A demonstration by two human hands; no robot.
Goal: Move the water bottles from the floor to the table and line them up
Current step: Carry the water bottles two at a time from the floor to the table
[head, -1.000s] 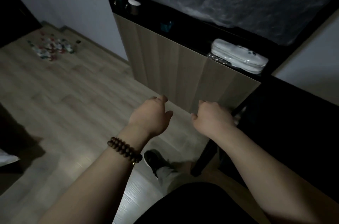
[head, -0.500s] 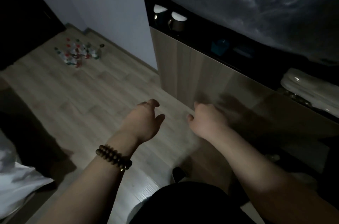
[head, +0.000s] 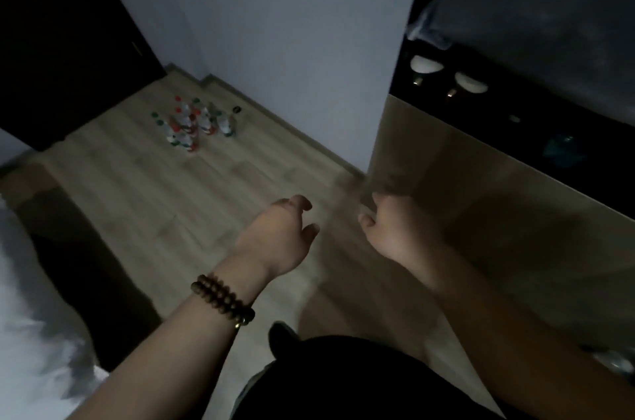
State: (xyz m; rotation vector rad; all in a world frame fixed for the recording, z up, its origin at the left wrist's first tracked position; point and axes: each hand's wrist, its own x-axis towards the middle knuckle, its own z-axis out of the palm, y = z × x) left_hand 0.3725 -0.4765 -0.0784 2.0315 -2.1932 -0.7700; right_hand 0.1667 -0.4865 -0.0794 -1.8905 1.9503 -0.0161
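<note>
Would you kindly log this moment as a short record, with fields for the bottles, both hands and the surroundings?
bottles: water bottles clustered upright on the wooden floor near the wall, red and green caps
left hand: loosely curled, empty, bead bracelet on wrist
right hand: loosely curled, empty
nearby: wooden cabinet on the right
progress: no bottle picked up yet

A cluster of water bottles [head: 192, 124] with red and green caps stands on the wooden floor [head: 137, 196] near the wall, well apart from both hands. The left hand [head: 278, 237], a beaded bracelet [head: 223, 299] on its wrist, and the right hand [head: 395, 230] hang in front, fingers [head: 298, 202] loosely curled, holding nothing. A wood-fronted cabinet [head: 429, 151] stands at right.
</note>
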